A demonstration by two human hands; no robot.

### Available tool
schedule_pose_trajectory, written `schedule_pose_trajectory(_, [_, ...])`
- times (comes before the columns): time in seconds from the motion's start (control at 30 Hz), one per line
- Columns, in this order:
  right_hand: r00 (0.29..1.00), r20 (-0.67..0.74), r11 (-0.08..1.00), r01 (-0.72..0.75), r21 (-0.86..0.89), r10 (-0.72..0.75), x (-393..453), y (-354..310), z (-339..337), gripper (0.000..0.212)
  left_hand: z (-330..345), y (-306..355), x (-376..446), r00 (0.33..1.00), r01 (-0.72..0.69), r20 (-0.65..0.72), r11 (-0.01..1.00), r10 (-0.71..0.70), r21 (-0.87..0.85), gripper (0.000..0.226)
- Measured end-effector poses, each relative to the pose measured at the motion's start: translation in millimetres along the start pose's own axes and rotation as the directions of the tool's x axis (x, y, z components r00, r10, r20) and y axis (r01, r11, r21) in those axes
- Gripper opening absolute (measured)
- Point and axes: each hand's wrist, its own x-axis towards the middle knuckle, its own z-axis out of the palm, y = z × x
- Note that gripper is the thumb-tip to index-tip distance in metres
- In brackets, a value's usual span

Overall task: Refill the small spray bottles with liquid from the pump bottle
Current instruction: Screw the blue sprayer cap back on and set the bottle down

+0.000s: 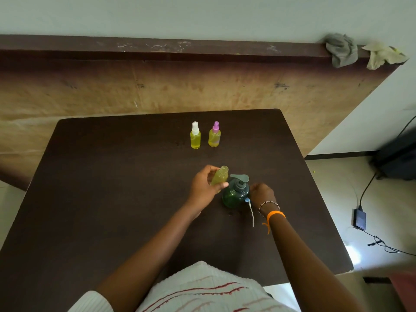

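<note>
The small uncapped clear plastic bottle of yellow liquid [220, 176] sits in the left hand [203, 190], tilted with its open neck toward the spout of the dark green round pump bottle [236, 193], which stands on the dark brown bench [112, 199] just beside it. The left hand has its fingers and thumb wrapped round the little bottle's body. It is likely light, stiff and smooth, and a film of the liquid would make it slippery, so a grip low on the body, leaving the neck free under the spout, seems best. With no cap on, tipping it further could spill.

The right hand [262, 194] is clenched close against the pump bottle's far side. It appears to hold the blue-tipped spray head with its thin white dip tube [251, 212], which trails down from it toward the bench, though the exact grip is hidden. The pump bottle looks heavier and steady on its broad base. Its pump head is probably the place to press.

Further back on the bench stand two more small bottles of yellow liquid, close together: one with a white spray cap [195, 135] and one with a pink spray cap [215, 134], both upright and closed. They look already filled. Beyond, two crumpled cloths [342, 49] rest on a ledge.
</note>
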Motion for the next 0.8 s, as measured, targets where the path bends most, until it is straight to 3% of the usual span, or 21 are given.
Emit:
schedule_pose_trajectory(0.23, [0.999,-0.014,0.997,-0.048,0.058,0.049,-2,9,13,0.027,-3,5,-2,1.000,0.001,-0.010,1.000,-0.002,-0.025,0.028])
schedule_pose_trajectory(0.37, [0.998,-0.044,0.983,-0.038,0.182,0.046,3,4,-3,0.033,-4,8,-3,1.000,-0.004,-0.020,0.999,0.003,-0.032,0.025])
schedule_pose_trajectory(0.43, [0.994,-0.111,0.978,0.023,0.205,0.000,2,-4,-20,0.024,-5,11,-3,1.000,-0.007,-0.026,0.999,0.006,-0.037,0.025])
schedule_pose_trajectory(0.57, [0.955,-0.285,0.931,0.176,0.321,-0.083,-9,-28,-58,0.025,-4,16,-6,0.999,-0.036,-0.030,0.998,0.035,-0.053,0.026])
schedule_pose_trajectory(0.8, [0.843,-0.464,0.704,0.503,0.502,-0.272,-55,-71,-104,0.021,-6,27,-15,0.997,-0.075,-0.035,0.989,0.071,-0.125,0.026])
